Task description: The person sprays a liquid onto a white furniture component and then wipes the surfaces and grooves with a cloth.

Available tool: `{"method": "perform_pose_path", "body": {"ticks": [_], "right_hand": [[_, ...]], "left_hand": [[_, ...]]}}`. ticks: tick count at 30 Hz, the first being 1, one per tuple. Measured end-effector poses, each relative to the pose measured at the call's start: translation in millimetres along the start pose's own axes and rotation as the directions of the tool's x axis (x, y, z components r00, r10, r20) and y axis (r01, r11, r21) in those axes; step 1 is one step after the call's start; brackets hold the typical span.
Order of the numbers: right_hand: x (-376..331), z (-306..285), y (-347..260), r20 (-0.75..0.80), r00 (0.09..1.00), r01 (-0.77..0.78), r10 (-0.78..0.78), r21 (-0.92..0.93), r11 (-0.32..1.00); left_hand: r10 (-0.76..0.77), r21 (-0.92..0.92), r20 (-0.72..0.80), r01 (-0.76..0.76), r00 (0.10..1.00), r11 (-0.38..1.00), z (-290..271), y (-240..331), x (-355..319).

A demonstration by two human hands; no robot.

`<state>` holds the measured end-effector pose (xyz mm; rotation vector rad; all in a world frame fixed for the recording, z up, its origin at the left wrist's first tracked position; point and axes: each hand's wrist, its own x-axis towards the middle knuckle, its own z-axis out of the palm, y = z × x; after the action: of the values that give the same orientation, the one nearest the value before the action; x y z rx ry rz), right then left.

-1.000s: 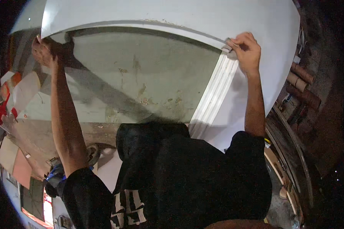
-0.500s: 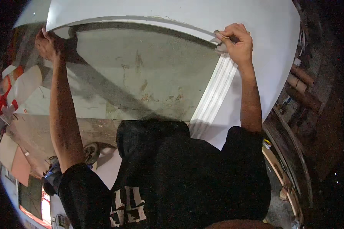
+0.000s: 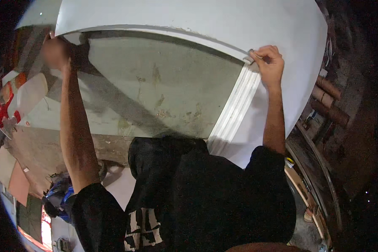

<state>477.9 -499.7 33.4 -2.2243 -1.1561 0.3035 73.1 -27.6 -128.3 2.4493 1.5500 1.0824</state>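
Note:
I hold a large smudged glass pane up in front of me, and it leans against a white panel. A pale metal frame strip runs along its curved top edge and down its right side. My left hand, blurred, grips the pane's upper left corner. At the upper right corner, where the two strips meet, my right hand is closed on the frame. Both arms are raised, and my dark shirt fills the lower middle.
Brown cardboard tubes lie to the right of the panel. Wooden boards run along the lower right. At the left are white containers with red marks and a dusty surface, with a blue object low down.
Both hands keep their grip on the pane's upper corners. The right hand shifted a little left, then back right and slightly lower; the left hand barely moved.

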Motion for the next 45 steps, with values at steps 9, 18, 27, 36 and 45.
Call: {"method": "perform_pose_path", "body": {"ticks": [9,18,27,36,45], "right_hand": [[58,90,-111,-0.158,0.929,0.352,-0.334,0.095,0.931],[24,-2,56,-0.535,0.772,-0.364,0.343,0.071,0.929],[81,117,-97,-0.268,0.962,0.031,-0.057,-0.102,0.994],[81,51,-23,-0.421,0.904,-0.224,0.076,-0.315,0.922],[107,-4,98,-0.482,0.787,-0.368,0.385,0.133,0.920]], "left_hand": [[-0.131,-0.041,0.037,0.133,0.991,0.990,0,45,14],[-0.045,0.012,0.010,0.045,0.999,0.999,-11,47,7],[-0.267,-0.081,0.162,0.283,0.950,0.956,-34,83,13],[-0.276,-0.066,0.171,0.290,0.946,0.955,-33,81,19],[-0.259,-0.148,0.036,0.261,0.965,0.954,-49,78,16]]}}
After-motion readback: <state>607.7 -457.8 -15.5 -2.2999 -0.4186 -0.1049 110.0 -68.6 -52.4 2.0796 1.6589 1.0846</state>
